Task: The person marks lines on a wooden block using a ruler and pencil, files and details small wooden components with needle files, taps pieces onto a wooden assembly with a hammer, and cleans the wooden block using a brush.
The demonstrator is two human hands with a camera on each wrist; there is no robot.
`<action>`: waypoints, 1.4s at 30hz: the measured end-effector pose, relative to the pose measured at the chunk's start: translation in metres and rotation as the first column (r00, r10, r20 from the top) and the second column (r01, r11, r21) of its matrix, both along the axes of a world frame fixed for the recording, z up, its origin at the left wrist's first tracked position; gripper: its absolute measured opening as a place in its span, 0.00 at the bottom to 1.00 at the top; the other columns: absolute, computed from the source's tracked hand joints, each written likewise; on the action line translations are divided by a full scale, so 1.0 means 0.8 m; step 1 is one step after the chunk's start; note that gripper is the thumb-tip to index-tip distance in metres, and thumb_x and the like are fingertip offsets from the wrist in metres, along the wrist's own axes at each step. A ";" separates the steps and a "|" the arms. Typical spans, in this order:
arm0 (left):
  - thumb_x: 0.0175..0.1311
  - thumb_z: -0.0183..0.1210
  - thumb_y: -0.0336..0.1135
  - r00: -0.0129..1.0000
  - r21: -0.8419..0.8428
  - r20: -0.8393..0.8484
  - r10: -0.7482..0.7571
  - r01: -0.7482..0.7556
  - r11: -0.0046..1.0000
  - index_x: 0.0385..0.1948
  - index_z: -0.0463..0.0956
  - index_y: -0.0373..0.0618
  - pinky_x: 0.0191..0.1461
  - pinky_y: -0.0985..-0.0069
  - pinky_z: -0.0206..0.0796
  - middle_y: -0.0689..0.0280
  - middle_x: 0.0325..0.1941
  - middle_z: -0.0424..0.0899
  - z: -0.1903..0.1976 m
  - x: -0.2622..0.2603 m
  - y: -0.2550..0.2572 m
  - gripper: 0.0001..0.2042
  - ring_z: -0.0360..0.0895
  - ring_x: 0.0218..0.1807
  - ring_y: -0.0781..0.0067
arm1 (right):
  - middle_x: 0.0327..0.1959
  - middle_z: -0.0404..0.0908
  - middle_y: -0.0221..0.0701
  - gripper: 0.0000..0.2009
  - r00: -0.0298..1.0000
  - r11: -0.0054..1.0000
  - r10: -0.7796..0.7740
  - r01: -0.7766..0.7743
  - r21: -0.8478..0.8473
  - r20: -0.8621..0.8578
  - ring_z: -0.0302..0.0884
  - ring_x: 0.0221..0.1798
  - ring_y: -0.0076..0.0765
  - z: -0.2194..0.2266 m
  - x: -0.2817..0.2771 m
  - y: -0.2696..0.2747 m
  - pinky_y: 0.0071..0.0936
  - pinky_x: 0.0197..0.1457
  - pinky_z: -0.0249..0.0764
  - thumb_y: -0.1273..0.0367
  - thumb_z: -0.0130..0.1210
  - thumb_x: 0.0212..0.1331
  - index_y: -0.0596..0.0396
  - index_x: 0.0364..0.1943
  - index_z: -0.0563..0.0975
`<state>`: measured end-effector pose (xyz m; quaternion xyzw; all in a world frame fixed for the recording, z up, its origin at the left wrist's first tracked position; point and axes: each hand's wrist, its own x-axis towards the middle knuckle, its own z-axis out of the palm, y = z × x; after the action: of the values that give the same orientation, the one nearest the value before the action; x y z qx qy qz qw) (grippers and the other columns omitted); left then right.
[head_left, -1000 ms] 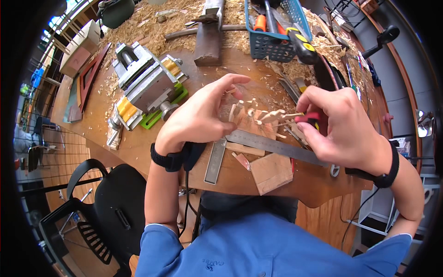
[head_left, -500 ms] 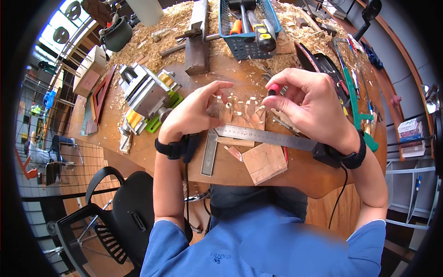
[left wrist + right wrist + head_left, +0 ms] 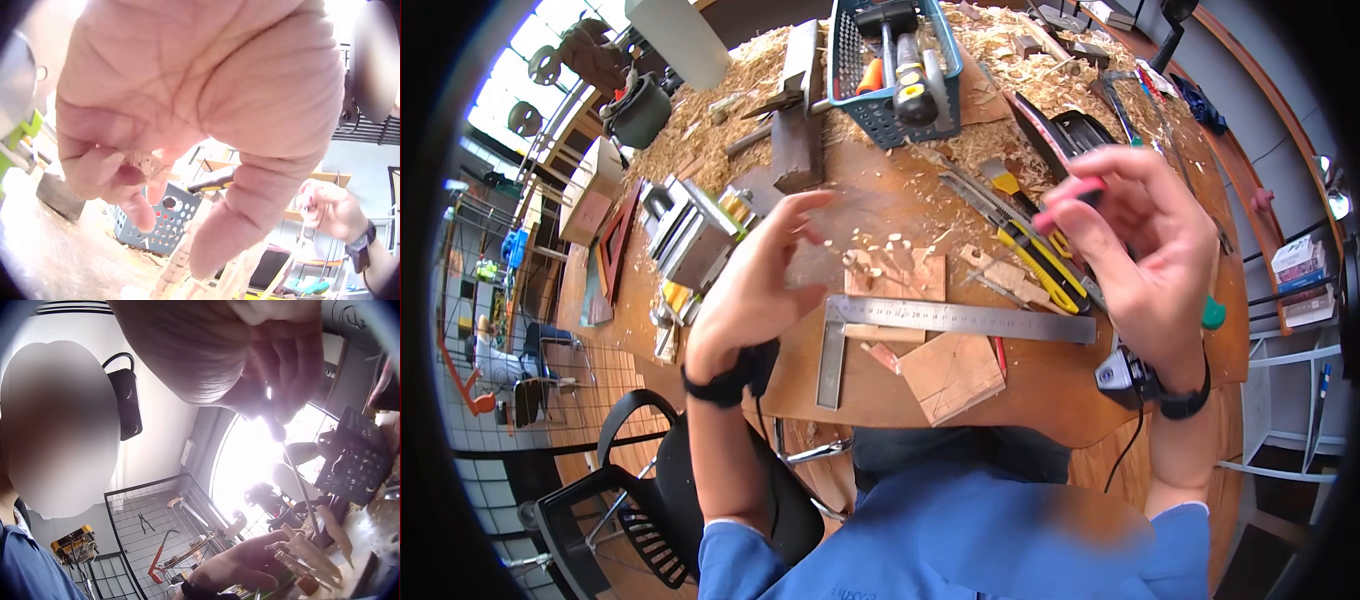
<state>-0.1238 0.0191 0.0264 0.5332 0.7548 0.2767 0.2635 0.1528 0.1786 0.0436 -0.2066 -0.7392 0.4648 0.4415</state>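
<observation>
Red-and-black slim tool (image 3: pixel 1089 189) is pinched above the brown wooden table (image 3: pixel 1055 385) by the right hand (image 3: pixel 1150 255), presumably for fine control. Left hand (image 3: pixel 750 285), thumb and fingers apart, holds nothing near the small pale wooden pegs (image 3: pixel 893 256), apparently leaving access clear.

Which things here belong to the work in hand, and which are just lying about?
Likely part of the job:
red-and-black tool, held in the right hand
wooden block with small wooden sticks rising from it
left hand, beside the block, holding nothing

Apparently just lying about:
steel square
yellow-and-black knife
blue basket of tools
metal vise
wood shavings
</observation>
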 end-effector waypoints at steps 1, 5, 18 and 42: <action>0.48 0.61 0.14 0.989 0.074 0.138 0.045 -0.055 0.996 0.66 0.70 0.45 0.47 0.83 0.64 0.70 0.45 0.72 -0.003 -0.003 -0.008 0.36 0.68 0.41 0.81 | 0.35 0.88 0.31 0.08 0.998 0.998 -0.056 0.055 -0.033 -0.015 0.88 0.40 0.22 -0.005 0.010 -0.002 0.17 0.42 0.80 0.76 0.66 0.66 0.60 0.45 0.79; 0.51 0.56 0.17 0.743 0.264 0.666 0.061 -0.311 0.913 0.59 0.70 0.38 0.45 0.85 0.59 0.71 0.45 0.70 -0.004 0.001 -0.029 0.28 0.65 0.43 0.83 | 0.36 0.89 0.31 0.09 0.985 0.990 -0.137 0.141 -0.026 0.102 0.89 0.40 0.23 -0.032 0.036 0.000 0.17 0.43 0.81 0.80 0.68 0.61 0.59 0.42 0.79; 0.72 0.52 0.23 0.349 0.381 0.899 -0.265 -0.323 0.866 0.61 0.68 0.33 0.74 0.57 0.70 0.41 0.66 0.76 0.004 0.039 -0.028 0.17 0.77 0.69 0.43 | 0.30 0.81 0.35 0.09 0.950 0.974 -0.102 0.035 0.225 0.295 0.82 0.27 0.29 -0.077 0.008 0.013 0.24 0.30 0.76 0.83 0.66 0.50 0.61 0.31 0.78; 0.70 0.52 0.26 0.526 0.403 0.836 -0.158 -0.391 0.828 0.47 0.74 0.38 0.37 0.83 0.59 0.52 0.44 0.82 -0.011 0.024 -0.045 0.08 0.67 0.30 0.79 | 0.43 0.87 0.34 0.11 0.980 0.970 0.151 -0.173 0.172 0.132 0.88 0.45 0.26 -0.030 -0.037 0.004 0.23 0.53 0.84 0.80 0.64 0.66 0.63 0.50 0.81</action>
<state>-0.1043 -0.0172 0.0172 0.3290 0.4551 0.7188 0.4098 0.1233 0.1820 0.0193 -0.1312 -0.8179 0.4163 0.3747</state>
